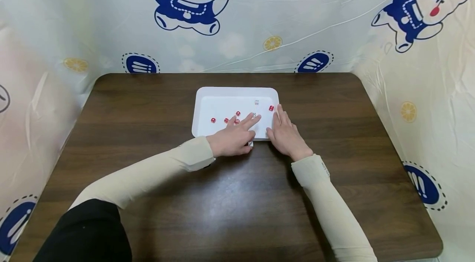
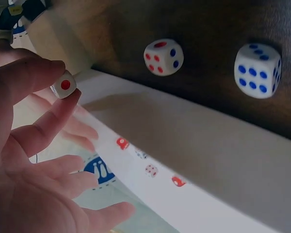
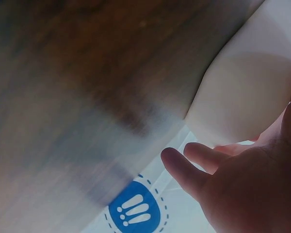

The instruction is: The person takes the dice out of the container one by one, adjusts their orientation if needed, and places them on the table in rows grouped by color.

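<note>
Since red dice and a couple of white dice already sit in the white tray, things look partway along. The left hand has one white die pinched between thumb and finger, just outside the tray's near edge, other fingers spread, so that one's not in yet. Two more white ones are left on the table beside the tray. Right hand is at the tray's right end, fingers straight, thumb apart, holding no die; can't tell if it's pressing.
</note>
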A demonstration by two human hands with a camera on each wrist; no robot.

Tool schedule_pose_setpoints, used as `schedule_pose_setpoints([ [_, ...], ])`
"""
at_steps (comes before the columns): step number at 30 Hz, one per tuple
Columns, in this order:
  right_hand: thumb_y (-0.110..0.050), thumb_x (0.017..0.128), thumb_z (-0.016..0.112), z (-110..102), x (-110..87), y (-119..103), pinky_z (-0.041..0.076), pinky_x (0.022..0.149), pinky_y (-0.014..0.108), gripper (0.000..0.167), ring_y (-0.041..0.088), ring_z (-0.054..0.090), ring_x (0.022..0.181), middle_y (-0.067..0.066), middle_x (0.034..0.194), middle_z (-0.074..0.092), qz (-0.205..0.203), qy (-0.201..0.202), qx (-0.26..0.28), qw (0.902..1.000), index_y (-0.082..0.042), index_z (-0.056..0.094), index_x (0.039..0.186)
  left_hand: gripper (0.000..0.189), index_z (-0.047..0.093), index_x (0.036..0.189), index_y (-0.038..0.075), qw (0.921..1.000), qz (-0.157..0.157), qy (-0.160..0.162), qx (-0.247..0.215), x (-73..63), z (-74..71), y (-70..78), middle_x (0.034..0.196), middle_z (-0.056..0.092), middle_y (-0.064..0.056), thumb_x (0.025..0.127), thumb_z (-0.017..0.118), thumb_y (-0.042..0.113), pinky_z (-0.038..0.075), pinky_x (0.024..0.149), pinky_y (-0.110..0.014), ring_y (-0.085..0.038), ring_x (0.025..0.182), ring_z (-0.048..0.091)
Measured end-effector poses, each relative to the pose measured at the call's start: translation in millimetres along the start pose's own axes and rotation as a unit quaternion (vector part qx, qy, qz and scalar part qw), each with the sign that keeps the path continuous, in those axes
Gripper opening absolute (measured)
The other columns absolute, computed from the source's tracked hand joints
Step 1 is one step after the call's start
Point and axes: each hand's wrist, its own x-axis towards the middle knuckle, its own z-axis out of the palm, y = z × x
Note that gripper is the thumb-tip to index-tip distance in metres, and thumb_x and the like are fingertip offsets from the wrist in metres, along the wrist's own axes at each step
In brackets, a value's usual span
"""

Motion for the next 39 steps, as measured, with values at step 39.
schedule_pose_setpoints([
  [39,-0.038,0.101,0.036,-1,0.1,0,0.030,0.111,0.059,0.068,0.039,0.014,0.149,0.016,0.163,-0.006,-0.005,0.010,-0.004,0.9999,0.007,0.019,0.151,0.028,0.067,0.112,0.009,0.9932,0.028,0.026,0.110,2.6,33.2,-3.9,0.161,0.019,-0.013,0.091,0.065,0.027,0.023,0.107,-0.071,-0.034,0.150,0.012],
])
